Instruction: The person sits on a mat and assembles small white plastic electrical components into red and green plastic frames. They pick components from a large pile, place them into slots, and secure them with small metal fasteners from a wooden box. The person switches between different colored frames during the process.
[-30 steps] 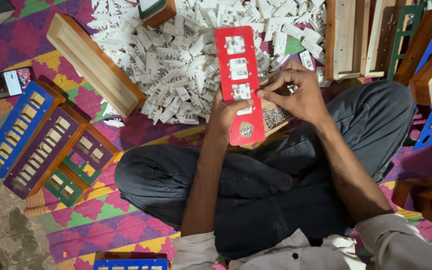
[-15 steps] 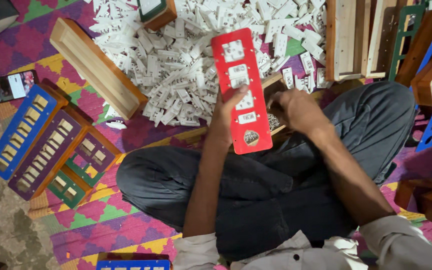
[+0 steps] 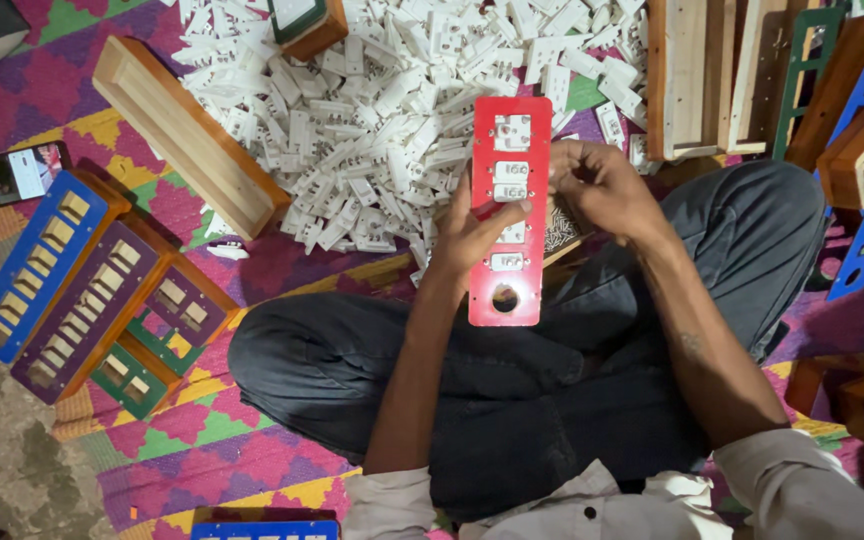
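The long red plastic panel with rectangular cut-outs is held upright above the crossed legs, gripped at mid-length by the left hand, whose fingers are closed round its left edge. The right hand is curled at its right edge, apparently pinching something small that cannot be made out. With only that one-sided grip, the panel could be tilted by pressure, so that a white fitting is loosened or dropped into the far heap of white plastic switch parts on the patterned mat.

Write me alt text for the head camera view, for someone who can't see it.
A person sitting cross-legged holds a long red panel in the left hand, while the right hand works at its edge. Ahead lies a heap of white plastic parts; wooden boxes with coloured slotted fronts and a phone lie to the left.
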